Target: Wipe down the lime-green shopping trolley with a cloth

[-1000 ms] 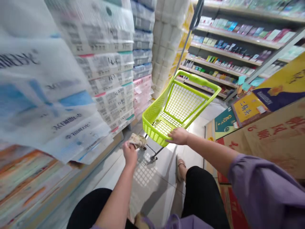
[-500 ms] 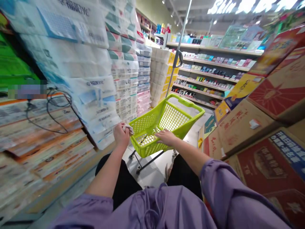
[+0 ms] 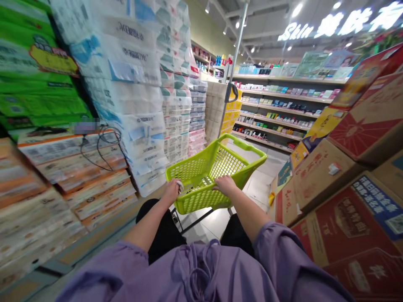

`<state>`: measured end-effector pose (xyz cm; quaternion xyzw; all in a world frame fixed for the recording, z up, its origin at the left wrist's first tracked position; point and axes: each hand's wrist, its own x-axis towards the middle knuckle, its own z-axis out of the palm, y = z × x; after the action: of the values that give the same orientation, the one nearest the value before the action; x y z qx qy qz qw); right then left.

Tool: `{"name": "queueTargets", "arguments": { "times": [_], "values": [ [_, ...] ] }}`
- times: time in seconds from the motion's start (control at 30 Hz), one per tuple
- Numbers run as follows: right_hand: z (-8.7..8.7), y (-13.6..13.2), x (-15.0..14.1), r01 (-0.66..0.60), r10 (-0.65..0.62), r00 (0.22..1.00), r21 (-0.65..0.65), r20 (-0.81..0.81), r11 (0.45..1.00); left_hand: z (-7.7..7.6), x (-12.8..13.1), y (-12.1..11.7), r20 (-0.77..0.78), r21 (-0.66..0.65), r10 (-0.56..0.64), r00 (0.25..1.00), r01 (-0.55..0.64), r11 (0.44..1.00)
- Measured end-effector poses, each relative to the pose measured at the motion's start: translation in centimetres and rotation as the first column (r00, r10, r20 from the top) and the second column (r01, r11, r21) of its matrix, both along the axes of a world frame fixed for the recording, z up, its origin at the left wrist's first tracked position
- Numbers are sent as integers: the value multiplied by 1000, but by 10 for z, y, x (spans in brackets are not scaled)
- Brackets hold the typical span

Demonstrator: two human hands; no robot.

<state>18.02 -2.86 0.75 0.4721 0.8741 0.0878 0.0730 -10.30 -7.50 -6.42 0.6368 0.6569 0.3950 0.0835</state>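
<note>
A lime-green plastic shopping cart (image 3: 201, 202) with a lattice basket stands in front of my knees. My left hand (image 3: 171, 191) is closed around a crumpled whitish cloth (image 3: 180, 187) at the basket's near left corner. On the near right side, my right hand (image 3: 225, 184) lies over the basket rim, its fingers curled over the edge. The basket's inside shows only its lattice and some of the frame beneath. A grey pole (image 3: 238, 46) with a dark handle-like loop rises behind the cart's far end.
Tall stacks of wrapped paper packs (image 3: 138, 100) line the left side. Cardboard cartons (image 3: 321, 172) are piled close on the right. A dark cable (image 3: 94, 157) hangs over packs at the left. Stocked shelves (image 3: 280, 98) stand at the back, beyond pale floor tiles (image 3: 256, 178).
My left hand has come down and right with the cloth to the basket's corner. My right hand has shifted along the rim, its fingers now over it. The view has tilted and turned slightly left.
</note>
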Motion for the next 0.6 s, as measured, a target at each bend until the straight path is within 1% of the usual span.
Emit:
{"name": "queueTargets", "arguments": {
  "times": [0.17,0.27,0.4,0.5,0.6],
  "values": [
    [-7,-5,-5,49,-47,996,21,-79,999,-15,9,-10,-80,69,-29,996,34,997],
    [-10,-10,-4,76,-72,992,31,-108,997,-20,14,-17,-109,101,-61,992,73,992],
    [-13,-16,-6,92,-85,988,50,-133,995,-22,26,-23,-170,154,-100,980,126,980],
    [-15,-20,-13,112,-102,982,60,-156,992,-21,41,-25,-245,201,-85,966,136,970],
    [-14,-23,-21,126,-114,976,52,-188,991,-18,51,-26,-275,201,-55,960,114,973]
  ]
}}
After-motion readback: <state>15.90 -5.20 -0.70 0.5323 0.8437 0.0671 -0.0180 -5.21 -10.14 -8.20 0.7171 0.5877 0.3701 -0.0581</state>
